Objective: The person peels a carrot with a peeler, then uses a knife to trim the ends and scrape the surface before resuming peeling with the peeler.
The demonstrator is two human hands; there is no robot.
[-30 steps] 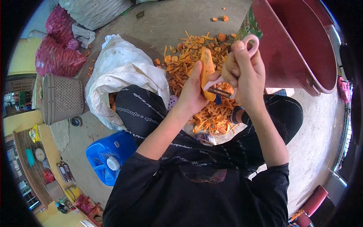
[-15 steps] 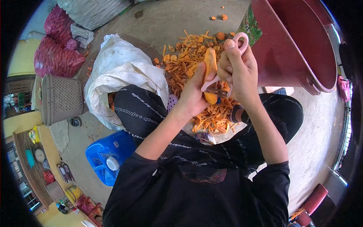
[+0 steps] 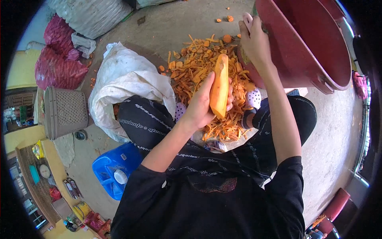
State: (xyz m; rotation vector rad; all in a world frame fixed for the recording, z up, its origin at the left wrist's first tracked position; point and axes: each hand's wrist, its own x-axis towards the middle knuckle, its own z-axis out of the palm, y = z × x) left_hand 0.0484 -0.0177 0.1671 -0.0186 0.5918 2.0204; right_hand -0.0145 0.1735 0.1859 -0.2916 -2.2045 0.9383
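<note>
A peeled orange carrot (image 3: 220,87) stands nearly upright in my left hand (image 3: 200,102), whose fingers wrap round its lower half. My right hand (image 3: 256,44) is raised to the upper right, closed round a pink peeler (image 3: 248,22), apart from the carrot and beside a large dark red tub (image 3: 284,51). The peeler's blade end is not visible. Below both hands, orange peelings and cut carrot ends (image 3: 195,65) lie heaped on the floor.
An open white sack (image 3: 131,75) lies left of the heap, with a blue jerrycan (image 3: 115,167) nearer my body. A woven grey basket (image 3: 67,113) and red mesh sacks (image 3: 59,67) are farther left. Purple-dotted clogs (image 3: 253,98) are beside the peelings.
My right hand has moved up and away from the carrot with the peeler. The carrot, still in my left hand, now shows a long peeled side.
</note>
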